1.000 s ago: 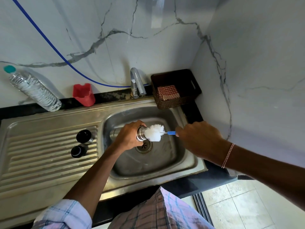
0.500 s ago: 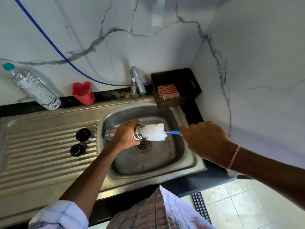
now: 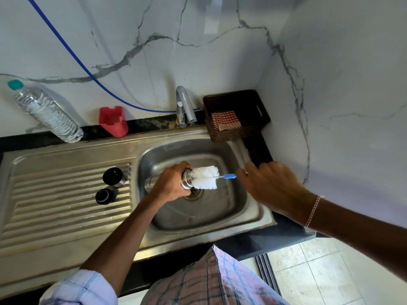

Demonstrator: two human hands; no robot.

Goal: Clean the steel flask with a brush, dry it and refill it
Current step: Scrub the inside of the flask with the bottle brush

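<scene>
My left hand [image 3: 170, 184] grips the steel flask [image 3: 186, 179], which lies sideways over the sink basin [image 3: 220, 208] with its threaded mouth pointing right. A white bottle brush [image 3: 206, 177] sticks out of that mouth, nearly all its bristles outside. My right hand [image 3: 267, 187] holds the brush's blue handle [image 3: 230, 176] at its far end. Most of the flask's body is hidden under my left hand. Two black flask caps [image 3: 112, 176] [image 3: 104, 195] rest on the ribbed draining board [image 3: 55, 201].
The tap [image 3: 184, 106] stands behind the basin. A brown basket [image 3: 235, 116] with a checked cloth [image 3: 225, 120] sits at the back right corner. A plastic water bottle [image 3: 46, 112] and a red holder [image 3: 113, 121] lean against the marble wall. A blue hose [image 3: 88, 72] runs down the wall.
My right hand has pulled the brush rightwards out of the flask, exposing more of the bristles. My left hand keeps the flask in place over the drain.
</scene>
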